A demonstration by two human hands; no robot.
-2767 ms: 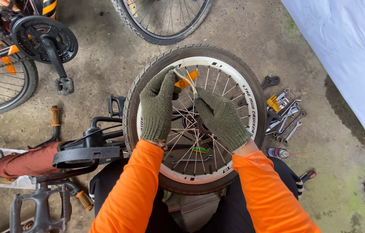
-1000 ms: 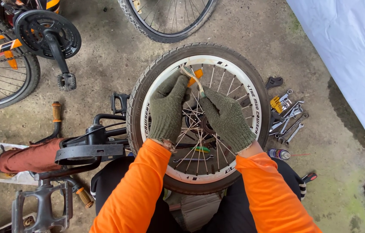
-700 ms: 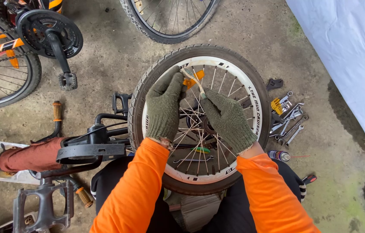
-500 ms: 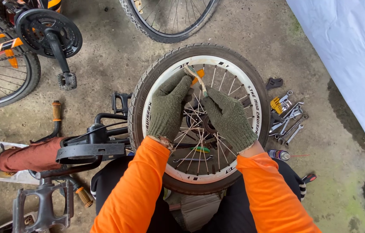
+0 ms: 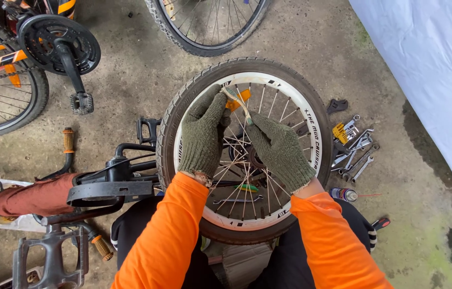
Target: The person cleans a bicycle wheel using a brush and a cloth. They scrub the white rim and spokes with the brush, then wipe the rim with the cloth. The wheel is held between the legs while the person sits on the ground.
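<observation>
On the concrete floor [image 5: 129,80] a wheel [image 5: 244,150] lies flat at frame centre. Both gloved hands, left [image 5: 204,134] and right [image 5: 279,150], pinch a pale spoke [image 5: 236,101] slanting up-left toward the rim, the left nearer its outer end.

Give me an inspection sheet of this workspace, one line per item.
Surface: bare concrete floor, stained, with green patches at the right.
Job's things: small wheel with white rim and black tyre, lying flat at the person's knees; a thin pale strip is pinched over the spokes.
Clutter: wrenches and a spray can to the right; loose pedal and bicycle frame parts to the left.
Grippers: left hand and right hand, both in green knit gloves, fingers on the strip.
Cables: nothing seen.
Surroundings: bicycle with crankset upper left, another wheel above, white sheet on the right.
</observation>
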